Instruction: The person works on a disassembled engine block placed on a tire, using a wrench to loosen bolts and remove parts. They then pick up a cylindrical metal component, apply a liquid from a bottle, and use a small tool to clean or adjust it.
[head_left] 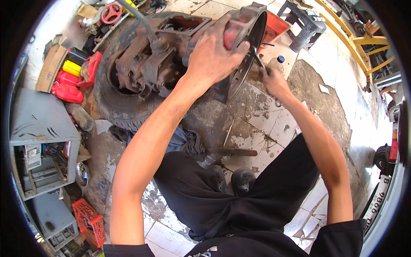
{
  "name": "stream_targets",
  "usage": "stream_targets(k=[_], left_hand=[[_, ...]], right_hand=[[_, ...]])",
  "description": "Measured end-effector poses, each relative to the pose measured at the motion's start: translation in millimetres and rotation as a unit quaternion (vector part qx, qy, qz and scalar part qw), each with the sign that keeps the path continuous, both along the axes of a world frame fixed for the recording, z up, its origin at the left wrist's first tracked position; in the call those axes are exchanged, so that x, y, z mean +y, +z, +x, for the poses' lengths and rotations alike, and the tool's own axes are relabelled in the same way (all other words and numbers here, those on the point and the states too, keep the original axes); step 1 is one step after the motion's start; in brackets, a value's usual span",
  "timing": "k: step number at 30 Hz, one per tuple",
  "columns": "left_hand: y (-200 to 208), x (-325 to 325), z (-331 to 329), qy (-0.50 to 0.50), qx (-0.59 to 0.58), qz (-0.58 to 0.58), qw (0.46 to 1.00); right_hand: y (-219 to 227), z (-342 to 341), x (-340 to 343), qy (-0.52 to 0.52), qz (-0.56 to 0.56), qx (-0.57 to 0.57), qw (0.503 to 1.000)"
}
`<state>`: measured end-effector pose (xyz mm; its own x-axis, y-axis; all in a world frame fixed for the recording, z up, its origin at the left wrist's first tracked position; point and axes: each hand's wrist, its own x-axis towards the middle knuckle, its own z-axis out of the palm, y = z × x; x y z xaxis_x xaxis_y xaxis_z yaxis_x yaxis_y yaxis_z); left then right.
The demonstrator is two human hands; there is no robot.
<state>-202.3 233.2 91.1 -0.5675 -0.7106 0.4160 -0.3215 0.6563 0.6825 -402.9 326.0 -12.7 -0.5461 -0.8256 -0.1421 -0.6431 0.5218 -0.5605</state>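
Observation:
A rusty brown vehicle gearbox [147, 73] lies on a worn tyre [112, 100] in front of me. My left hand [214, 55] is spread over its bell-shaped housing [257, 25], with the thumb stretched toward the rim. Closed in a fist, my right hand [276, 83] grips a slim dark metal tool [259, 61]. The tool's tip reaches the housing's rim; its exact kind is hard to make out. Just beyond that hand stands a clear bottle [276, 64] with a blue cap.
A black stool [302, 25] and a red crate [274, 30] stand at the far right. Red containers [68, 85] and grey metal cabinets [43, 118] line the left. A flat metal bar [233, 151] and a dark cloth [188, 141] lie near my feet. A yellow frame [342, 30] runs along the right.

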Motion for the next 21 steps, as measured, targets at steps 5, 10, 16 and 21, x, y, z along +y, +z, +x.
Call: stream_targets(k=[5,10,16,21], left_hand=[[-15,-4,4,0.038,0.008,-0.05,0.998],[-23,-7,2,0.043,0.017,-0.066,0.997],[-13,0,5,0.012,0.071,-0.077,0.994],[-61,18,17,0.029,0.219,-0.201,0.954]], right_hand=[[6,14,5,0.017,0.012,0.063,0.998],[-13,35,19,-0.021,0.016,0.06,0.998],[-52,41,60,0.018,0.079,0.087,0.993],[-119,41,103,-0.02,0.145,0.043,0.988]])
